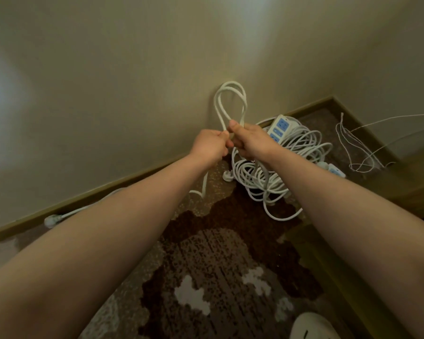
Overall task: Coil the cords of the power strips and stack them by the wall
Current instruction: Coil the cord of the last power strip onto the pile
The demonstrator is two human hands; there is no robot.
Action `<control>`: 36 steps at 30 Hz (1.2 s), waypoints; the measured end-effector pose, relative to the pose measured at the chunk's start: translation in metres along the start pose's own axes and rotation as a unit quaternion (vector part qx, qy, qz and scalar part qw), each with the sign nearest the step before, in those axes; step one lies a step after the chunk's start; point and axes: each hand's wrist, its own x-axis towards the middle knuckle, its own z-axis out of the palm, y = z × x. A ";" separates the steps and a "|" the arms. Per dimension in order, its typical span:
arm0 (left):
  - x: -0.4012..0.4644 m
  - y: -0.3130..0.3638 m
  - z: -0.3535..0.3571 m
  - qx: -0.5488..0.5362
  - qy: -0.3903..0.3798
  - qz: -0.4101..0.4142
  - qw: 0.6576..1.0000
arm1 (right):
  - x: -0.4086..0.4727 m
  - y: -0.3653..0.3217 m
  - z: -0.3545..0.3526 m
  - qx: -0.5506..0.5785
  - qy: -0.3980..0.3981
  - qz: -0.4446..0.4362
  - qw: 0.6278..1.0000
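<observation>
Both hands are raised in front of the wall and meet on a white cord [230,99] that stands up above them in several loops. My left hand [212,145] pinches the cord at the loops' base. My right hand [250,140] grips the same cord right beside it, thumb on top. From the left hand the cord drops to the carpet and runs left along the skirting to a white plug [50,220]. Behind my right hand a white power strip [279,127] with blue sockets lies on a loose heap of white cord [274,177]. A second strip [334,170] lies further right.
The beige wall [132,94] meets the patterned brown carpet [218,265] at a skirting board [88,198]. A thin white wire [357,148] hangs in the right corner. A wooden edge [328,260] runs along the right. A white rounded object [313,326] sits at the bottom right.
</observation>
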 end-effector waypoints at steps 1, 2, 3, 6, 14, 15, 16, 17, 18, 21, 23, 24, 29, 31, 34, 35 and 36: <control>0.000 0.002 0.002 0.013 -0.006 -0.001 1.000 | -0.001 -0.002 0.001 0.025 -0.015 -0.007 1.000; -0.001 0.004 0.005 0.024 -0.014 -0.005 1.000 | -0.001 -0.003 0.001 0.046 -0.029 -0.012 0.998; -0.002 0.005 0.007 0.031 -0.021 -0.010 0.999 | -0.001 -0.005 0.002 0.058 -0.040 -0.013 0.997; -0.005 0.009 0.013 0.018 -0.042 -0.018 0.999 | 0.003 -0.009 0.000 0.057 -0.013 0.004 0.998; -0.019 -0.024 0.007 -0.025 -0.100 -0.004 0.995 | 0.012 -0.010 -0.004 -0.013 0.079 0.042 0.996; -0.019 -0.028 0.008 -0.044 -0.093 -0.002 0.995 | 0.012 -0.011 -0.001 -0.016 0.079 0.043 0.996; -0.019 -0.031 0.011 -0.071 -0.082 -0.005 0.994 | 0.011 -0.012 0.003 -0.021 0.077 0.042 0.996; -0.018 -0.032 0.015 -0.101 -0.069 -0.011 0.992 | 0.011 -0.014 0.007 -0.025 0.072 0.043 0.996; -0.017 -0.031 0.019 -0.127 -0.056 -0.021 0.990 | 0.010 -0.016 0.009 -0.022 0.063 0.045 0.997; -0.014 -0.030 0.023 -0.165 -0.047 -0.030 0.985 | 0.007 -0.020 0.011 0.012 0.046 0.047 0.998; -0.016 -0.035 0.020 -0.145 -0.062 -0.009 0.987 | 0.006 -0.022 0.012 0.045 0.068 0.034 0.996; -0.018 -0.039 0.017 -0.121 -0.066 0.002 0.990 | 0.007 -0.023 0.012 0.080 0.082 0.026 0.993; -0.021 -0.059 0.005 0.001 -0.075 0.043 0.996 | 0.010 -0.023 0.005 0.158 0.109 0.013 0.981; -0.024 -0.064 -0.001 0.021 -0.093 0.072 0.993 | 0.011 -0.020 0.001 0.155 0.124 0.008 0.980; -0.028 -0.069 -0.010 0.060 -0.138 0.100 0.983 | 0.012 -0.014 -0.001 0.126 0.155 0.007 0.980; -0.028 -0.069 -0.014 0.077 -0.153 0.098 0.980 | 0.012 -0.012 -0.002 0.106 0.165 0.009 0.980; -0.028 -0.069 -0.017 0.093 -0.167 0.092 0.977 | 0.013 -0.009 -0.003 0.086 0.175 0.013 0.981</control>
